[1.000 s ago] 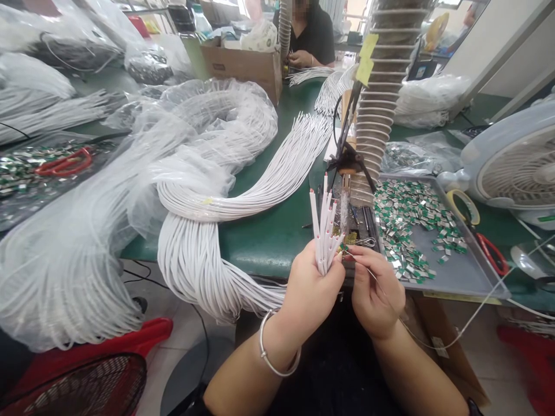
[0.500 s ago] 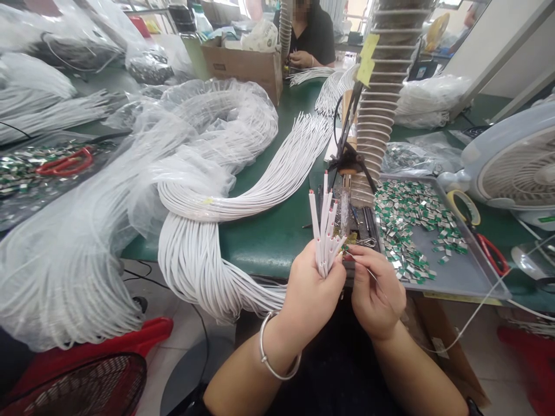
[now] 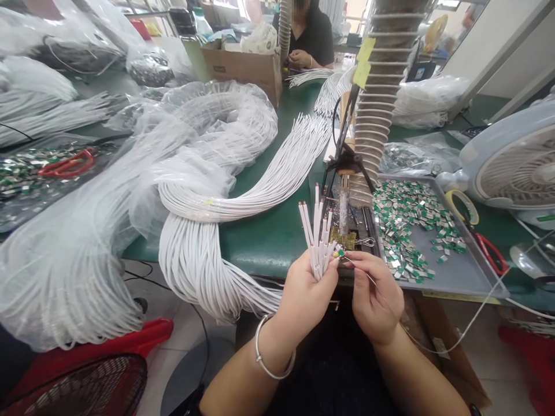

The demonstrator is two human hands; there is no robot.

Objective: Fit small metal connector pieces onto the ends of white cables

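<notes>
My left hand [image 3: 309,283] is closed around several white cables [image 3: 318,231] whose reddish cut ends fan upward. At its thumb tip sits a small green circuit board [image 3: 341,253], with a bit of yellow beside it. My right hand [image 3: 376,292] pinches a thin solder wire [image 3: 366,271], its end close to the board. Just beyond the hands, a soldering iron [image 3: 345,202] hangs tip down in a stand above a yellowish pad [image 3: 349,238]. How the board joins a cable is too small to tell.
A grey tray [image 3: 470,280] of small green-and-silver boards lies to the right, near a tape roll [image 3: 462,208] and a fan [image 3: 515,156]. A ribbed duct [image 3: 377,110] stands behind the iron. White cable bundles [image 3: 208,260] cover the left side. Another person [image 3: 310,34] sits opposite.
My left hand has shifted slightly left and down with the cables, uncovering more of the iron and pad. The green board now shows more clearly. My right hand has barely moved.
</notes>
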